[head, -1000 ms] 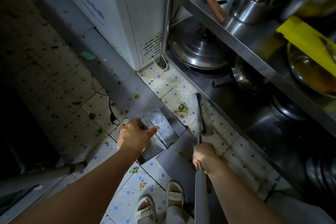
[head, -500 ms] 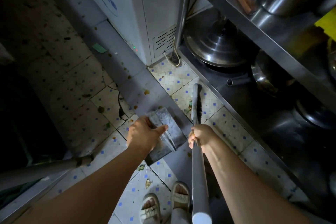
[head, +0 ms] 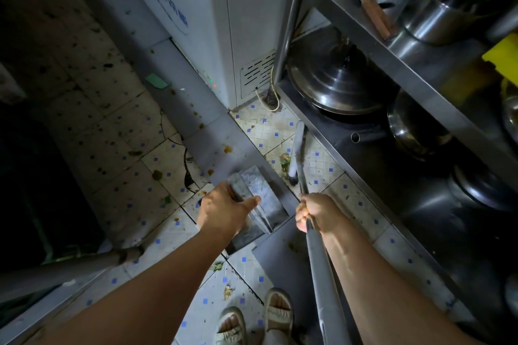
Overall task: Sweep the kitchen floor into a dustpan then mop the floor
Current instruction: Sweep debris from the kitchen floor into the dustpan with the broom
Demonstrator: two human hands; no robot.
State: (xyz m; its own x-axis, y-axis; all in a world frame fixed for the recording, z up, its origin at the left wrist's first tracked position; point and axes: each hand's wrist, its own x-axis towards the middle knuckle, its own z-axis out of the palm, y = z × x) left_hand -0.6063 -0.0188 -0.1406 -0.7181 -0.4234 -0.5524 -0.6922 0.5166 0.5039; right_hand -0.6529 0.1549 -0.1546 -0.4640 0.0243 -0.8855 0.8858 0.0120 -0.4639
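Head view, nearest first: two sandalled feet (head: pixel 256 319) stand on the tiled floor (head: pixel 280 131), pale tile with small blue squares. The right hand (head: pixel 315 211) is wrapped tight round the grey broom handle (head: pixel 322 274), which runs forward to the broom head (head: pixel 295 154), lying just beside a clump of green and orange scraps (head: pixel 285 161) on the floor close to the lower edge of the steel rack (head: pixel 392 59). The left hand (head: pixel 224 210) grips the top of the metal dustpan (head: pixel 260 196), thumb stretched across it, fingers hidden behind it; the pan sits tilted on the grey floor strip (head: pixel 213 131). Farther off, a domed pot lid (head: pixel 330 81) rests on the rack's bottom shelf beside a white appliance (head: pixel 196 22).
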